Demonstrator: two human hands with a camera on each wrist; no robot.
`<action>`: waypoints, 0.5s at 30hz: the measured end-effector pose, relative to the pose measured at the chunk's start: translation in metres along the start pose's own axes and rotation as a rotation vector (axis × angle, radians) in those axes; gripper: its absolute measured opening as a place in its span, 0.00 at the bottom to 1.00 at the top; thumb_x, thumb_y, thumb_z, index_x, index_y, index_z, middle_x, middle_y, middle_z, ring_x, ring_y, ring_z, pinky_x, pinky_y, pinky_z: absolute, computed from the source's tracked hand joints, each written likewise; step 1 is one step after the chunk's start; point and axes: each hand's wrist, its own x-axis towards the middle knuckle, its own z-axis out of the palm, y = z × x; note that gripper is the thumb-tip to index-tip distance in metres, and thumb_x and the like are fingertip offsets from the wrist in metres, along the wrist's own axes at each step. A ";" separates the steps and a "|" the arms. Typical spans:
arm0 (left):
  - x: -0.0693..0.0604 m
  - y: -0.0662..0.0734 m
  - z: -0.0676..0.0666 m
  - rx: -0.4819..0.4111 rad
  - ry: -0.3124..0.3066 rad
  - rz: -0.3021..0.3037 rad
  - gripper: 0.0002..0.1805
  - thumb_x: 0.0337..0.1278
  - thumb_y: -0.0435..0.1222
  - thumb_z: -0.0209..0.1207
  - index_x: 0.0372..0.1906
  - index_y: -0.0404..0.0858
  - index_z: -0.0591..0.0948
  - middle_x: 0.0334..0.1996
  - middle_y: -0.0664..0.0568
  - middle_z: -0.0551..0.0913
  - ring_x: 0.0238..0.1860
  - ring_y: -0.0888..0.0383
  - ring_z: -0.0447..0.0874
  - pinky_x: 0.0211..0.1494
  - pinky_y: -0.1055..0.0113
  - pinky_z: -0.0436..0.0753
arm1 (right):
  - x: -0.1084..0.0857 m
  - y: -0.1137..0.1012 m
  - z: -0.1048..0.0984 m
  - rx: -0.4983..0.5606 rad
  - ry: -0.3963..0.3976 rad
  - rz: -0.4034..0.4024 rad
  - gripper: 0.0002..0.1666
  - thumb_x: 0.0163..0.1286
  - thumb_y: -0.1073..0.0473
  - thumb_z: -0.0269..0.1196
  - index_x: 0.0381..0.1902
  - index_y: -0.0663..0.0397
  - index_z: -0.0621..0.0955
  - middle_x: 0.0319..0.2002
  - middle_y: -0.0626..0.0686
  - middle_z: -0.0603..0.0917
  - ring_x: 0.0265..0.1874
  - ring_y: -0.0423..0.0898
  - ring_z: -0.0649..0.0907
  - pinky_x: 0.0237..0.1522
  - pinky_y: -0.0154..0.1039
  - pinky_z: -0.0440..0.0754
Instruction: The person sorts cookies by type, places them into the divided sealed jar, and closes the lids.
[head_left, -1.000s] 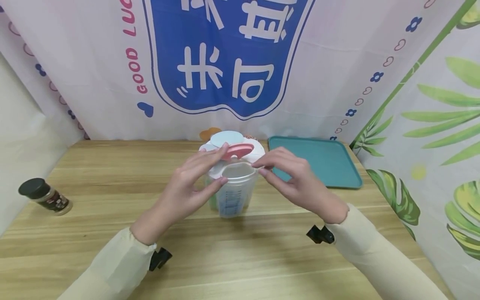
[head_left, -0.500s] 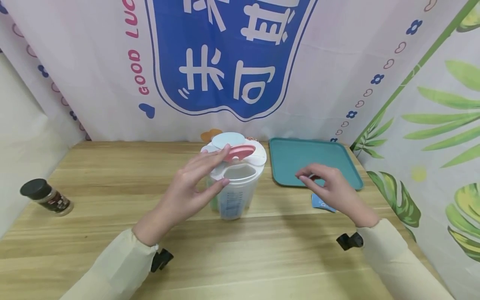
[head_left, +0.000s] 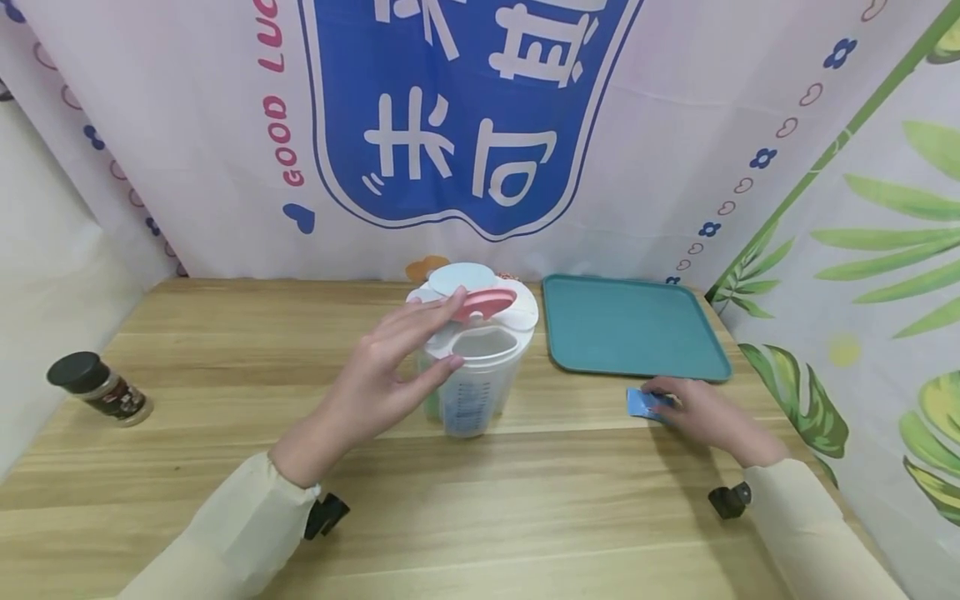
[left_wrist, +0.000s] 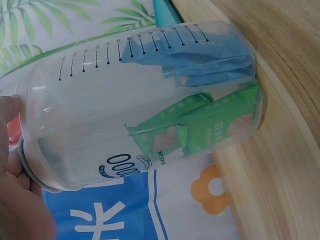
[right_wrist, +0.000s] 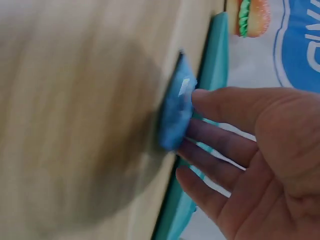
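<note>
A clear plastic storage container (head_left: 472, 396) stands upright on the table, a pink flap (head_left: 485, 305) raised over one opening of its white lid. My left hand (head_left: 375, 375) holds its top, thumb at the rim and a finger against the flap. Through the wall in the left wrist view I see blue packets (left_wrist: 215, 62) and green packets (left_wrist: 215, 122) in separate compartments. On the table to the right, a small blue packet (head_left: 645, 404) lies by my right hand (head_left: 697, 412). The thumb touches its edge in the right wrist view, other fingers beside it; the contact is blurred.
A teal tray (head_left: 633, 329) lies at the back right, just behind the blue packet. At the far left stands a black-capped seasoning jar (head_left: 101, 390). Printed cloth (head_left: 225, 167) hangs behind the wooden table (head_left: 247, 358).
My right hand has left the container's opening and moved right and down to the blue packet on the table. The left hand stays at the lid and pink flap.
</note>
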 end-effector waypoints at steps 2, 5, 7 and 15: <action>0.000 0.000 0.001 0.001 0.004 0.005 0.40 0.61 0.32 0.72 0.77 0.44 0.71 0.67 0.49 0.84 0.73 0.49 0.78 0.86 0.48 0.64 | -0.001 0.004 0.003 -0.008 0.003 -0.003 0.17 0.71 0.68 0.65 0.57 0.67 0.83 0.55 0.69 0.87 0.58 0.69 0.85 0.61 0.66 0.84; 0.000 0.001 0.002 0.000 0.019 0.017 0.40 0.60 0.31 0.73 0.77 0.42 0.72 0.67 0.48 0.84 0.73 0.48 0.79 0.85 0.45 0.65 | 0.000 0.006 0.007 -0.022 0.018 -0.010 0.17 0.70 0.69 0.66 0.56 0.68 0.84 0.55 0.69 0.87 0.58 0.70 0.84 0.61 0.66 0.84; 0.000 0.001 0.002 0.002 0.026 0.025 0.40 0.59 0.30 0.73 0.77 0.41 0.72 0.66 0.48 0.85 0.73 0.47 0.79 0.85 0.44 0.65 | 0.001 0.004 0.008 -0.031 0.023 -0.015 0.17 0.70 0.70 0.66 0.56 0.68 0.84 0.55 0.70 0.87 0.58 0.70 0.84 0.61 0.67 0.83; 0.000 0.000 0.003 0.005 0.035 0.039 0.39 0.59 0.31 0.73 0.76 0.41 0.73 0.67 0.48 0.84 0.73 0.47 0.79 0.84 0.43 0.66 | 0.004 -0.001 0.007 -0.012 -0.001 -0.017 0.21 0.70 0.71 0.65 0.60 0.71 0.79 0.50 0.68 0.87 0.51 0.65 0.87 0.55 0.62 0.87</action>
